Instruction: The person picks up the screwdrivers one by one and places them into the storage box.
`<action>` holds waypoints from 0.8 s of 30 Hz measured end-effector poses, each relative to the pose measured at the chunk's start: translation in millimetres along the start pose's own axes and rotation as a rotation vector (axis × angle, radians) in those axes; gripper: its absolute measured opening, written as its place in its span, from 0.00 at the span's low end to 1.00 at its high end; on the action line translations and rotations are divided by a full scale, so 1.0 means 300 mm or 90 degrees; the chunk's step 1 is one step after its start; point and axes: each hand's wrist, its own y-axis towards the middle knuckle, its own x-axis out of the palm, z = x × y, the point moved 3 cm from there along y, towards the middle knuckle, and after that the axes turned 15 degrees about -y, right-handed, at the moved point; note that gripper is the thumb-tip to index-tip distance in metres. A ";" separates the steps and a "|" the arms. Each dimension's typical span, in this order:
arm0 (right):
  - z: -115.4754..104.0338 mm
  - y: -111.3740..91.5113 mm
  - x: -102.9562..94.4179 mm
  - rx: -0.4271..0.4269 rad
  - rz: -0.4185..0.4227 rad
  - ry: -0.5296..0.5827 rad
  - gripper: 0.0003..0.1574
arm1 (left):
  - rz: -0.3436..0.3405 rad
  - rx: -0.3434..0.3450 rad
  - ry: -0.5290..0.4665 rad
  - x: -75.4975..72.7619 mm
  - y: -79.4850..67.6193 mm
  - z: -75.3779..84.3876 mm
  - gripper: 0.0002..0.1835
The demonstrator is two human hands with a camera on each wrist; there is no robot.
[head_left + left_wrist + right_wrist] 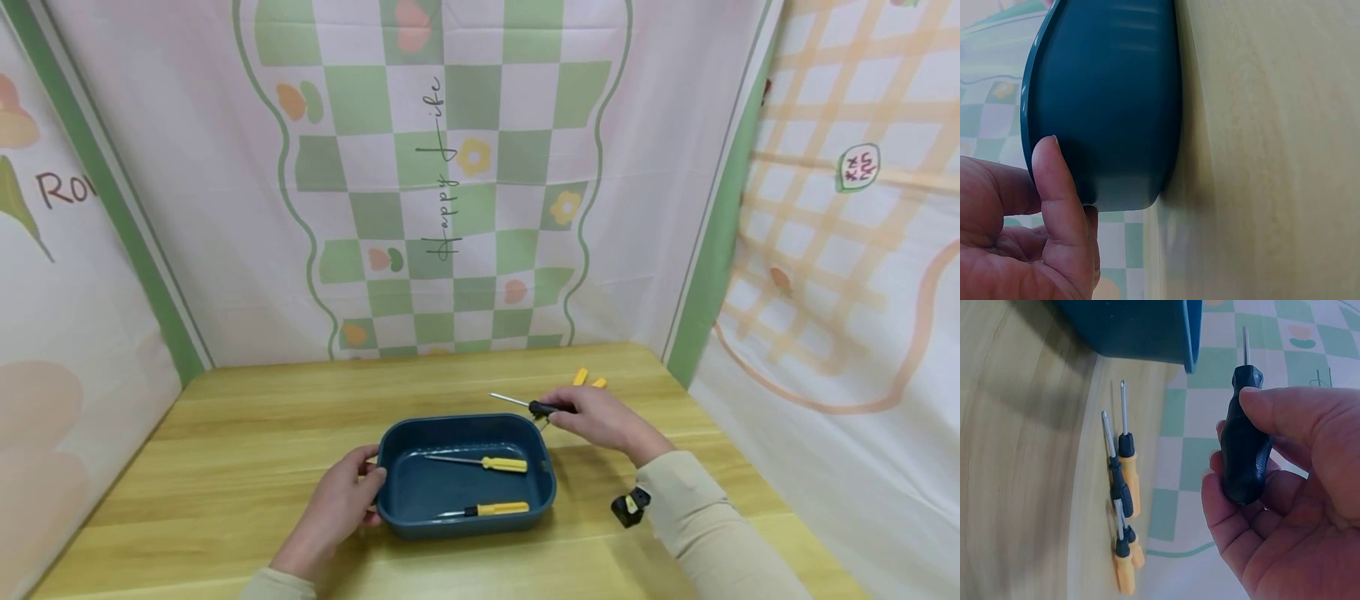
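Note:
A dark blue rectangular box (465, 530) rests on the table. My left hand (339, 504) grips its left end, with the thumb at the rim and fingers against the outer wall. In the box lie two screwdrivers: one with a yellow handle (505, 464), and a second, yellow-handled one with a black collar (502, 508). My right hand (600, 415) holds a black-handled screwdriver (1244, 450) beyond the box's far right corner, above the table. In the head view its metal shaft points left.
Several more screwdrivers lie on the wooden table (270, 433) beyond the right hand, including a yellow-handled one (1129, 475) and a black-handled one (1120, 490). Patterned cloth (495, 158) hangs behind the table and at both sides.

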 end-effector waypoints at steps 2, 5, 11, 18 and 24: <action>-0.013 -0.001 -0.003 -0.004 0.001 0.003 0.15 | -0.001 0.001 0.001 -0.001 0.002 -0.001 0.26; -0.033 -0.003 -0.009 -0.006 0.000 0.004 0.15 | -0.003 0.003 0.001 -0.001 0.004 -0.001 0.26; -0.067 0.002 -0.011 -0.015 -0.004 0.004 0.14 | -0.002 -0.006 0.003 -0.005 0.000 0.002 0.26; -0.089 0.013 -0.003 -0.031 -0.006 0.004 0.16 | -0.006 -0.002 0.006 -0.007 0.003 -0.002 0.26; -0.105 0.014 0.003 -0.020 -0.015 -0.006 0.17 | -0.004 0.001 0.010 -0.006 0.007 -0.003 0.25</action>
